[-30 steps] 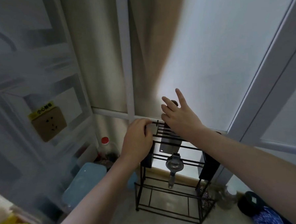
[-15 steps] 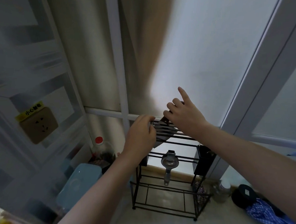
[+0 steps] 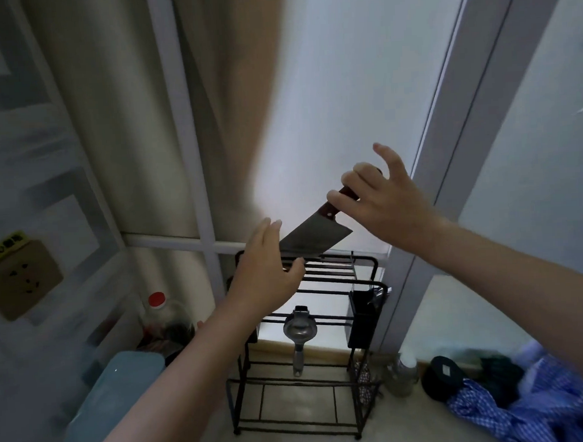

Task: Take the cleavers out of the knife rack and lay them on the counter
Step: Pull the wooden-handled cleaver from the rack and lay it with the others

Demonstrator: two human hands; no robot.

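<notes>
Item: cleaver (image 3: 313, 238), hanging tilted just above the top slots of the knife rack (image 3: 320, 280), blade clear of the bars, apparently being drawn out for the counter. Right hand (image 3: 380, 202) is pinching its reddish handle, index finger lifted. Left hand (image 3: 269, 272) is hovering beside the blade, fingers spread, gripping nothing, likely steadying the rack.

- The scene is dimly lit; daylight is diffused through the frosted window (image 3: 339, 123), brightest just behind the cleaver (image 3: 313, 238).
- The curtain (image 3: 176, 108) is left in shadow.
- The left edge is smeared and blurred, and straight frames are bowed by wide-angle distortion.
</notes>
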